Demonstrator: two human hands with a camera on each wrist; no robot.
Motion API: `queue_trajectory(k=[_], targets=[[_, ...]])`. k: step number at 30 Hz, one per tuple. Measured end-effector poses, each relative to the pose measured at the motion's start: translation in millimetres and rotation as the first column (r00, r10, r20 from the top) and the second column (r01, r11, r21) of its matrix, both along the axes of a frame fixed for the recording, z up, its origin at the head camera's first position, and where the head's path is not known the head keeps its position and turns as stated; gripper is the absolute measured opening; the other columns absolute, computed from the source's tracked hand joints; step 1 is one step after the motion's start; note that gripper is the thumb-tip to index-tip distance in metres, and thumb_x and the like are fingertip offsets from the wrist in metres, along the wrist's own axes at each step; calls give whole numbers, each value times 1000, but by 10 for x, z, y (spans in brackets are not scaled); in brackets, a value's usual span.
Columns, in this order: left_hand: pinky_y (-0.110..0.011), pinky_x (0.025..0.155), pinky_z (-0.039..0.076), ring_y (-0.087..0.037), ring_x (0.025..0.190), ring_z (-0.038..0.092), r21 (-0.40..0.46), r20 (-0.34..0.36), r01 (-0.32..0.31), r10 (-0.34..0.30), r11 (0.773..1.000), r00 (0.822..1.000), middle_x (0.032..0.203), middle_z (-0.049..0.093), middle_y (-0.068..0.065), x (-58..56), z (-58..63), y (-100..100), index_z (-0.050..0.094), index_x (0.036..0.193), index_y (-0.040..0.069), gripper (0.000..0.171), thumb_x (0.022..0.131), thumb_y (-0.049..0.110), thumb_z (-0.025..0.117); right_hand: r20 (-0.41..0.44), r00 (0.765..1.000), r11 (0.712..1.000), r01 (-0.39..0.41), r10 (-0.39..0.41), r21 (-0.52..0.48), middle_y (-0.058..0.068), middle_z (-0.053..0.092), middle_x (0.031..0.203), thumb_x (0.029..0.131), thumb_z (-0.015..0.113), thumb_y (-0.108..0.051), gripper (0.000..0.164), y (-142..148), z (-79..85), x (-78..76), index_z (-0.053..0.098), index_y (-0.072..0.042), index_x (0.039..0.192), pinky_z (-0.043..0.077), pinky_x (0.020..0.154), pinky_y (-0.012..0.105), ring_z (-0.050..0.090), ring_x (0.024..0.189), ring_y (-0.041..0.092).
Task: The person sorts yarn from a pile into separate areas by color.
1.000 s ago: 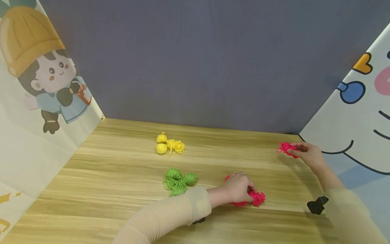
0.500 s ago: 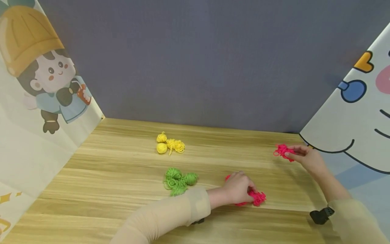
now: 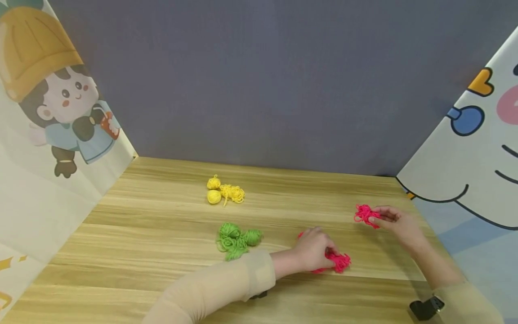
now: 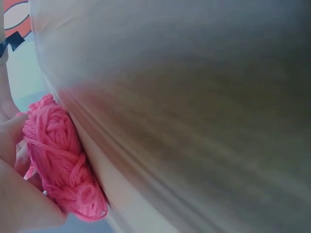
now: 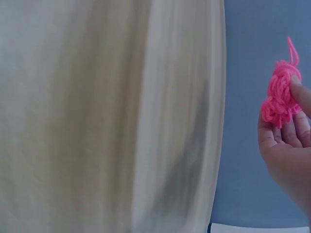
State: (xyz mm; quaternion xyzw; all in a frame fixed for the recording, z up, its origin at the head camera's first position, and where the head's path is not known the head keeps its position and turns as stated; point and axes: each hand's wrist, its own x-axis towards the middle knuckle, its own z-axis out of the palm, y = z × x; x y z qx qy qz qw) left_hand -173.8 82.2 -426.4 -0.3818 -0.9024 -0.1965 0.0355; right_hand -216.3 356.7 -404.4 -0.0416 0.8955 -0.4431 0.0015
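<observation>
My left hand point(image 3: 317, 249) grips pink yarn point(image 3: 341, 262) low over the table, right of the green yarn; the hand covers much of it. In the left wrist view this pink yarn bundle point(image 4: 63, 160) lies against the fingers, close to the wood. Farther right, my right hand point(image 3: 400, 223) pinches a smaller tangle of pink yarn point(image 3: 366, 216) between thumb and fingers, held above the table. A loop sticks up from that tangle point(image 5: 283, 94) in the right wrist view.
Green yarn balls point(image 3: 236, 240) lie left of my left hand, partly behind the sleeve. Yellow yarn balls point(image 3: 214, 196) sit farther back. A grey wall point(image 3: 259, 90) closes off the wooden table point(image 3: 133, 225) behind, with cartoon-printed panels at both sides.
My right hand has moved left and nearer to me with its pink yarn, coming closer to my left hand. The left hand has stayed on its pink yarn.
</observation>
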Motion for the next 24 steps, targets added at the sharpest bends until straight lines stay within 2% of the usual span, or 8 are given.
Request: queue_trajectory(k=[4,8,15,21,24], targets=[[-15,82,36,4,84,49,47,33,12,-13,999,999,89,68,20,-10,-14,-19,75,91,29,17,75,31,79,21,1000,1000,-2,2,13,-31,54,95,86,69,-35,51,-90,-45,48,56,1,119,49,71,13,52,87,-16],[-12,84,35,7,81,53,98,69,22,-28,995,997,89,70,19,-38,-39,-31,76,91,27,19,73,29,81,31,999,1000,-26,26,-15,-27,58,96,86,69,-32,49,-180,-85,75,56,2,119,50,71,16,54,87,-12],[-8,80,34,6,82,53,184,181,7,-40,983,983,87,70,18,-66,-78,-52,76,90,24,20,71,26,83,52,998,999,-40,40,5,-18,64,96,85,70,-33,48,-293,-163,106,59,0,118,49,70,17,56,86,-9],[-4,72,36,9,77,55,234,211,8,-59,972,976,84,71,16,-77,-107,-50,77,88,22,20,70,21,84,96,995,999,-39,39,8,4,66,109,84,71,-32,47,-361,-245,118,60,-1,117,50,73,17,57,88,-8],[-5,72,36,9,77,55,237,224,-4,-51,972,973,84,71,17,-86,-133,-56,77,88,23,20,70,22,84,119,991,998,-69,67,11,13,65,115,83,72,-33,46,-401,-285,131,61,-2,116,51,75,17,58,92,-5]])
